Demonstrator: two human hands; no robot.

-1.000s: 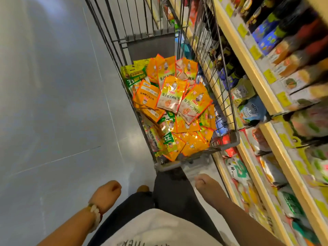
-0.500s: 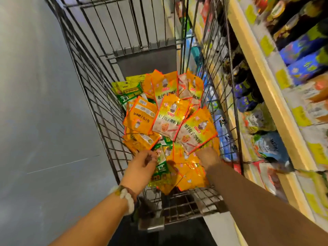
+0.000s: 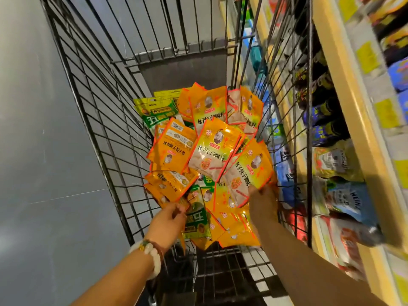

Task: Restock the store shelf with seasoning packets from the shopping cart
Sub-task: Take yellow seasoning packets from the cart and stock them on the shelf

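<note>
Currently your left hand (image 3: 170, 219) pinches an orange packet's edge, right hand (image 3: 262, 202) grips another's corner, both atop the seasoning packets (image 3: 212, 151) in the cart (image 3: 106, 129); lift w/ firm pinch, avoid dragging neighbours, shelf (image 3: 353, 120) adj. right.

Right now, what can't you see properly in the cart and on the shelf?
Head view only:
- Shelf products: blurred, so labels are unreadable.
- Lower packets in the pile: covered by the top ones, so no count.
- Right hand: its grip on an orange packet is partly hidden behind the packet.
- Left hand: fingertips buried in the packets.
</note>
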